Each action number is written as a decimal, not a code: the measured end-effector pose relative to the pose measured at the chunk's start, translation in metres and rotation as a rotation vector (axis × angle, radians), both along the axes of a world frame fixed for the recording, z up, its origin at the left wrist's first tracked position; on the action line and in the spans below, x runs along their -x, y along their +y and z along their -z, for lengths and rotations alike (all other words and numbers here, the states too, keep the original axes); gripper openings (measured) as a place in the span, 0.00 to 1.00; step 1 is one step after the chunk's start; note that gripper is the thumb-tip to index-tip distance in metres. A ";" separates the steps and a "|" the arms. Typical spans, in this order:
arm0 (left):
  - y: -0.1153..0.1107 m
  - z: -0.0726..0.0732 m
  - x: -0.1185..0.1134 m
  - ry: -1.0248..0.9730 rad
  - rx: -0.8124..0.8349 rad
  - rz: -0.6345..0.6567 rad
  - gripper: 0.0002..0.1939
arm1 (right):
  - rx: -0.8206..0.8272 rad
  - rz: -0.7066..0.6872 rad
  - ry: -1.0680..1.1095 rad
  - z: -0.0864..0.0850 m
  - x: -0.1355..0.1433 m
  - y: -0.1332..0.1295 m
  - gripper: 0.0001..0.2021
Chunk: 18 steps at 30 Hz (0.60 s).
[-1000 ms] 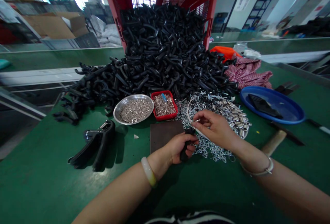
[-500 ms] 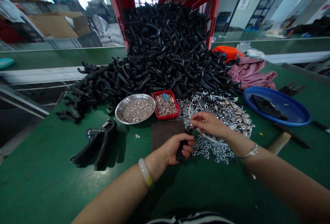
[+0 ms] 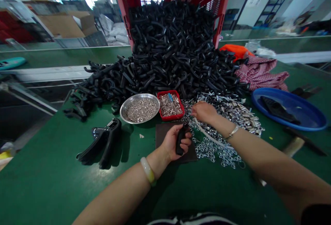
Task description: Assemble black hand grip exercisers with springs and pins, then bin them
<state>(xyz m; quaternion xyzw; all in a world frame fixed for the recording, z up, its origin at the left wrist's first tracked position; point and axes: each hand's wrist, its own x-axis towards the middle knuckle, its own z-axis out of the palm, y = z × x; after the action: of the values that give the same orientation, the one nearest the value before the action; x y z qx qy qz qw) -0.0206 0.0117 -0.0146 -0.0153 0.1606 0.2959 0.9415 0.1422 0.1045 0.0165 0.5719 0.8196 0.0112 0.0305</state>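
In the head view my left hand (image 3: pixel 173 143) is closed around a black plastic handle (image 3: pixel 180 140), held upright above a dark square pad (image 3: pixel 161 133). My right hand (image 3: pixel 204 112) reaches over the near left side of a pile of small metal parts (image 3: pixel 232 114). Its fingers are bent together and point down-left; whatever lies between the fingertips is hidden. Loose shiny rings (image 3: pixel 214 150) are scattered below the right wrist. Left of my hands lies a hand grip strengthener (image 3: pixel 103 142) with two black handles and a metal spring.
A heap of black handles (image 3: pixel 165 66) spills from a red crate (image 3: pixel 222 14). In front stand a steel bowl (image 3: pixel 124 113) of tiny parts and a red tray (image 3: pixel 172 117) of pins. A blue plate (image 3: pixel 314 118), a hammer (image 3: pixel 294 146) and a checked cloth (image 3: pixel 263 71) are at right.
My right hand has left the top of the black handle and moved up-right over the metal parts. My left hand still grips the handle, now more upright. The view has shifted slightly.
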 end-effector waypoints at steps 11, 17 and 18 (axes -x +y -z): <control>0.002 0.005 -0.020 0.133 0.027 -0.014 0.14 | -0.017 -0.209 0.506 -0.010 -0.008 -0.072 0.14; -0.004 0.001 -0.024 0.353 -0.062 -0.143 0.12 | -0.160 -0.131 0.398 0.004 -0.002 -0.086 0.14; -0.005 0.001 -0.023 0.368 -0.063 -0.131 0.12 | -0.156 -0.138 0.400 0.005 -0.002 -0.088 0.15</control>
<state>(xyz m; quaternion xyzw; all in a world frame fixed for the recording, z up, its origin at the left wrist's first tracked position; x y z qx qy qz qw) 0.0028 0.0068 -0.0153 0.0582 0.3195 0.3592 0.8749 0.1438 0.0170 0.0117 0.5059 0.8433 -0.0369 -0.1777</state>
